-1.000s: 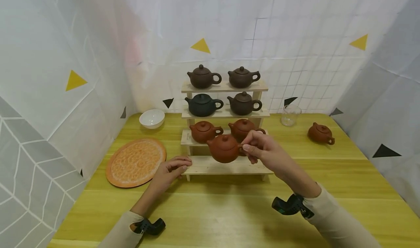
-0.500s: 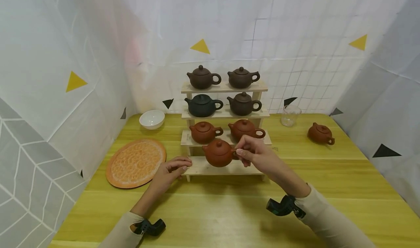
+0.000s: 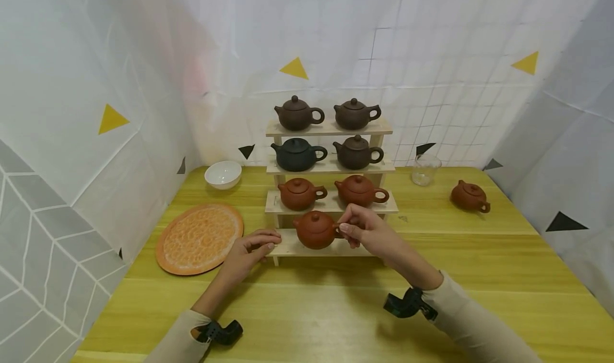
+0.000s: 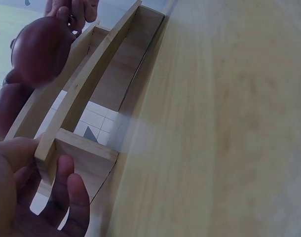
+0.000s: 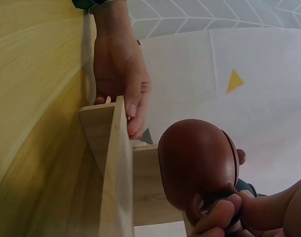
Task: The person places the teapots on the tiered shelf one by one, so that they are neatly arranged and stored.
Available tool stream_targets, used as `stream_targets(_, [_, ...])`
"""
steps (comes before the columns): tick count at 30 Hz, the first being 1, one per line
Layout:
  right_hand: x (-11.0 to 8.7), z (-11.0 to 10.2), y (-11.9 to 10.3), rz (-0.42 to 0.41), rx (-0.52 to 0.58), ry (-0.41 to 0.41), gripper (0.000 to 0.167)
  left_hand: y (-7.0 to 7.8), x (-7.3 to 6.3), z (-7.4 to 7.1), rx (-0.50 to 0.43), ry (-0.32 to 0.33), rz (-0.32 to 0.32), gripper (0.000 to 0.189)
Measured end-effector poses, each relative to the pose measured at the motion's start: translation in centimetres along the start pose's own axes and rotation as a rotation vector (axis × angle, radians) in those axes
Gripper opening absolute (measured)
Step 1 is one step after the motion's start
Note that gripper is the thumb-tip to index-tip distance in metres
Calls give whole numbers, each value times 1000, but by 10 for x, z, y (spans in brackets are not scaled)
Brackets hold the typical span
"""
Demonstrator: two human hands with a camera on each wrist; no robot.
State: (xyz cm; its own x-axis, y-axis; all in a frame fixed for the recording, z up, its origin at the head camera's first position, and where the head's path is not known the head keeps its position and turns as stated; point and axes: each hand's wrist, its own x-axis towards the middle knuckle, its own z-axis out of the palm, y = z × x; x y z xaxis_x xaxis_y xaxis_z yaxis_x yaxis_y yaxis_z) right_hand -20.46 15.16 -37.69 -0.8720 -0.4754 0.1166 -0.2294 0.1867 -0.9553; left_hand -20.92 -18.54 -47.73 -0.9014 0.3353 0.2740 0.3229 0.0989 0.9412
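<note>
A reddish-brown clay teapot (image 3: 314,232) hangs upright just above the lowest board of a stepped wooden display shelf (image 3: 357,250). My right hand (image 3: 368,233) pinches its handle between thumb and fingers, spout toward the left. In the right wrist view a narrow gap shows between the teapot (image 5: 197,160) and the board. With thumb and fingers round the left end of that lowest board, my left hand (image 3: 250,250) holds the shelf. The left wrist view shows the left hand's fingertips (image 4: 77,190) below the board's edge.
Several teapots fill the upper steps, including a red one (image 3: 298,194) and a dark green one (image 3: 295,155). Left stand an orange round mat (image 3: 200,239) and a white bowl (image 3: 223,175). Right are a clear glass (image 3: 426,171) and another reddish-brown teapot (image 3: 469,196).
My right hand has lowered the teapot and moved it slightly left, from in front of the red pair to just over the lowest board. My left hand stays on the shelf end.
</note>
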Motion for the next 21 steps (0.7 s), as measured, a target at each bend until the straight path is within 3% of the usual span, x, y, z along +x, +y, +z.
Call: stream_targets(21, [13, 19, 28, 17, 138, -39, 10, 1, 0, 0, -6, -5, 23, 20])
